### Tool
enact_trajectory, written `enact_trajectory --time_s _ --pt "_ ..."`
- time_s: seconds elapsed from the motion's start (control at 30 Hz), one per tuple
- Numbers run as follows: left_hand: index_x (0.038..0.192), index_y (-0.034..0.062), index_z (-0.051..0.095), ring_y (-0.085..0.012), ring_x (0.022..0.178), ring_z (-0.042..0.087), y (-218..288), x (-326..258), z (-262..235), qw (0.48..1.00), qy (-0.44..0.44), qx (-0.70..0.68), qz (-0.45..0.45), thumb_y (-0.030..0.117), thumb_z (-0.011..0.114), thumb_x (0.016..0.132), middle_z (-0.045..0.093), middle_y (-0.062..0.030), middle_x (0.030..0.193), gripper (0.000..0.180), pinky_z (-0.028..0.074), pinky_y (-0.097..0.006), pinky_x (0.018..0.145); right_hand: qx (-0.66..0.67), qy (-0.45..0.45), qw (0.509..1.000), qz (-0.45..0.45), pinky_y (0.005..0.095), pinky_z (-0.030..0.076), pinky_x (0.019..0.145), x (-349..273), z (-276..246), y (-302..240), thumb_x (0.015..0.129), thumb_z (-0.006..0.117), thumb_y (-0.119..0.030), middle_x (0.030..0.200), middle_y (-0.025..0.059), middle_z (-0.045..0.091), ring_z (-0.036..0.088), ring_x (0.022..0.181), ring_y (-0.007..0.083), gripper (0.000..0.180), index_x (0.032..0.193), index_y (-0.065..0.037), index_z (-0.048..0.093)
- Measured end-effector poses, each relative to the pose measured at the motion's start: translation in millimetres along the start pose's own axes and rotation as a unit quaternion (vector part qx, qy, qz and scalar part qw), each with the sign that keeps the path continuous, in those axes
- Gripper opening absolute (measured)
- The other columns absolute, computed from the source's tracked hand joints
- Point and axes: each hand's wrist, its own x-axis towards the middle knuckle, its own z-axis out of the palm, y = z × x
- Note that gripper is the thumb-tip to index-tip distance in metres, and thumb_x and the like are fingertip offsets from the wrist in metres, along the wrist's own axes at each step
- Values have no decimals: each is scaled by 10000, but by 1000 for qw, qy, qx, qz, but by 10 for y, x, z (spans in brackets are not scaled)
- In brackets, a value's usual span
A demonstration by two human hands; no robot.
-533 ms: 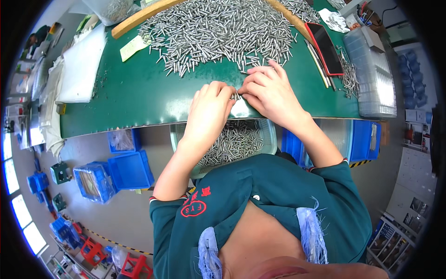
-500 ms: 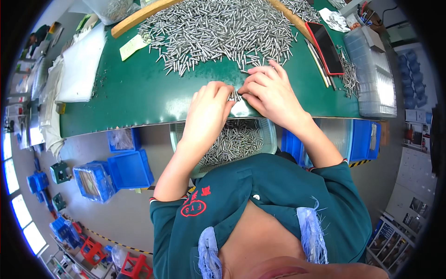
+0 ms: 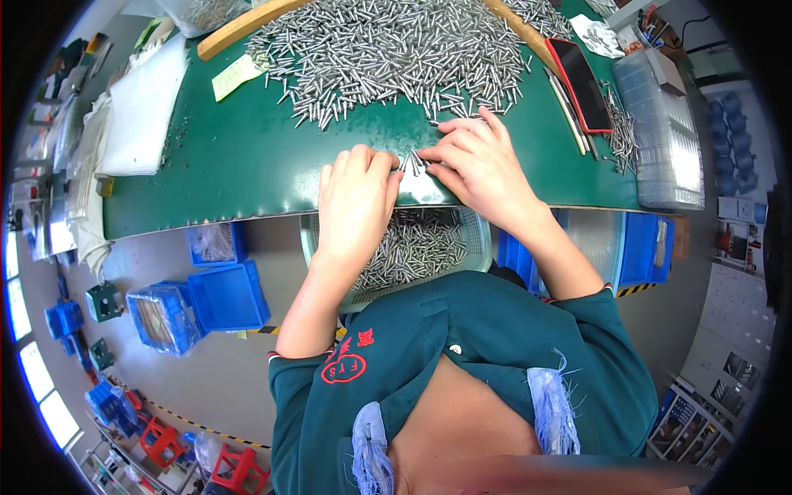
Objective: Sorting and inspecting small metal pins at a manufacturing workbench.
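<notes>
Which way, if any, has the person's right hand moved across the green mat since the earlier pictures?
No clear move. The right hand lies at the same spot on the green mat, just below the heap of metal pins, beside the left hand.

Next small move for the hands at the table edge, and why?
Probably sweep the small bunch of metal pins over the table edge into the basket below. The left hand and right hand bracket that bunch right at the edge, the basket sits directly under them, already partly full of pins, and the big pile lies farther back.
</notes>
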Motion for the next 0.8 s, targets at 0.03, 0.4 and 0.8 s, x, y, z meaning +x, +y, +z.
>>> enact_trajectory --time_s 0.03,0.4,0.8 --pt "959 97 656 -251 893 576 -1 3 8 1000 3 1 3 189 717 815 594 -59 915 182 414 -380 764 0 0 1000 -1 548 278 1095 8 0 12 807 718 -192 938 29 606 534 1142 215 188 988 -143 704" --pt "942 105 644 -236 874 577 49 2 53 999 24 33 3 228 722 809 592 -45 901 197 397 -381 747 -13 -17 999 -24 544 274 1101 35 -50 23 804 721 -204 929 13 612 534 1144 208 235 1033 -154 707" --pt "991 100 685 -238 874 564 57 -99 -20 1000 -3 -23 -18 151 651 862 568 -43 880 143 411 -395 777 32 5 999 -5 337 502 747 51 5 -120 778 741 -284 992 6 600 604 862 197 339 1075 -139 664"
